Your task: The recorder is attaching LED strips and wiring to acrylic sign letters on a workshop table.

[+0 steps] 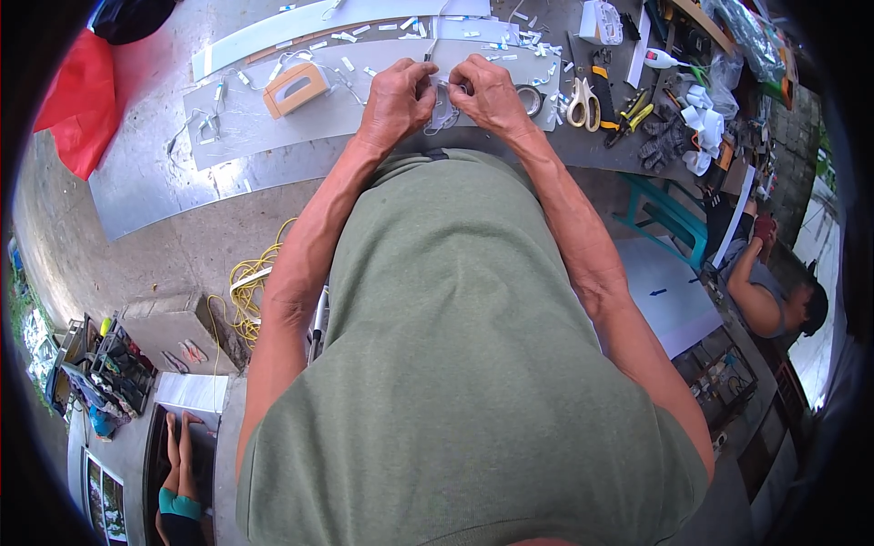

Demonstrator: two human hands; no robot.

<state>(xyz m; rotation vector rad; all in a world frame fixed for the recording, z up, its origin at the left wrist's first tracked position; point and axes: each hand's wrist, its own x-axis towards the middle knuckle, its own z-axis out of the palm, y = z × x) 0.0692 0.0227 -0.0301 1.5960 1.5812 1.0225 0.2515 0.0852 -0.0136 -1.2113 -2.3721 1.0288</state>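
Both my hands are over the near edge of a pale sheet (273,136) on the workbench. My left hand (399,102) is closed, thumb and fingers pinched on a thin wire. My right hand (487,94) is also closed, pinching thin wire close beside it. A loose tangle of thin clear wire (443,118) hangs between them; its exact ends are hidden by my fingers. Left of my hands stands a tan and white box (296,89) with an oval opening. Right of them lie a roll of black tape (530,100) and cream-handled scissors (579,103).
Small white wired modules (344,37) are scattered on the bench. At right are a yellow-black cutter (601,89), pliers (637,111), dark gloves (663,146) and a glue bottle (663,59). Red cloth (80,109) hangs at left. Another person (765,291) sits at right; someone (180,482) lies lower left.
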